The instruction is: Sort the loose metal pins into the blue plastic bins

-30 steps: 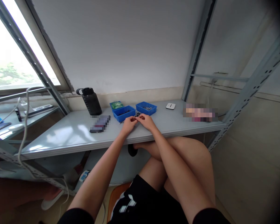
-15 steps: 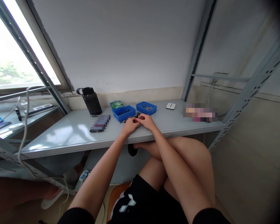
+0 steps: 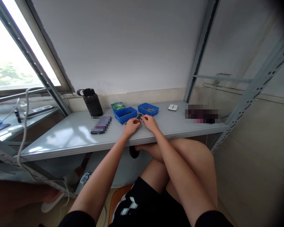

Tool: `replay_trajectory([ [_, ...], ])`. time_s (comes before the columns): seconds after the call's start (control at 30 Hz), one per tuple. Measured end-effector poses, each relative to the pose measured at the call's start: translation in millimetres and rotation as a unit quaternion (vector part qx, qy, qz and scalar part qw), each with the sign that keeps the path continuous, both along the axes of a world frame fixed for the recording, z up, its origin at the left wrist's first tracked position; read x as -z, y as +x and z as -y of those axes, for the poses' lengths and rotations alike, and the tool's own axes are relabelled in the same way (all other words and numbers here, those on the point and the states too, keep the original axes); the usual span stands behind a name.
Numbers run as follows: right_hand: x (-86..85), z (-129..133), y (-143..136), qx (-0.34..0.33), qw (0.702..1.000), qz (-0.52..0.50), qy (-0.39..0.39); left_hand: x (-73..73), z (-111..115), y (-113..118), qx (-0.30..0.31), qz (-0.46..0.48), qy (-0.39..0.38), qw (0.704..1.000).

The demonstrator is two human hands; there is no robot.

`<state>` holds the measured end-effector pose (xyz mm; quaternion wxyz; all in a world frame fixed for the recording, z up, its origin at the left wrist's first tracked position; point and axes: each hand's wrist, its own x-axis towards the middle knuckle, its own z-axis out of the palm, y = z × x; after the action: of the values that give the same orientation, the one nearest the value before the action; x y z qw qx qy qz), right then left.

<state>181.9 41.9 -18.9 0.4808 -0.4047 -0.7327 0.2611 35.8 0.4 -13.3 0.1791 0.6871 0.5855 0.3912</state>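
Both my hands are over the desk, a small gap between their fingertips. My left hand (image 3: 132,126) has its thumb and fingers pinched together; whatever it holds is too small to name. My right hand (image 3: 149,123) is closed in a pinch at the edge of a pile of small black and silver screw-like pieces (image 3: 139,116). Just behind the left hand stands a blue bin (image 3: 123,120) with small dark pieces inside. A second blue bin (image 3: 154,113), holding thin silvery screw-like pieces, sits behind the right hand.
A black water bottle (image 3: 93,102) and a blurred phone (image 3: 101,125) are to the left on the grey desk (image 3: 68,135). A green-and-white packet (image 3: 118,106) lies behind the left bin. Rightward are a white device (image 3: 173,107) and a blurred object (image 3: 203,114). Metal posts (image 3: 201,50) frame the desk.
My hands, touching at the fingertips before, have come slightly apart. More of the pile shows between them. The bins have not moved on the desk.
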Motion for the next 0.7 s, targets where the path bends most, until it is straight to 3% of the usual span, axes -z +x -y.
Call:
replay_trajectory([
  [0.7, 0.2, 0.7, 0.1, -0.025, 0.998, 0.056, 0.012, 3.5, -3.9, -3.7, -0.024, 0.086, 0.005, 0.996],
])
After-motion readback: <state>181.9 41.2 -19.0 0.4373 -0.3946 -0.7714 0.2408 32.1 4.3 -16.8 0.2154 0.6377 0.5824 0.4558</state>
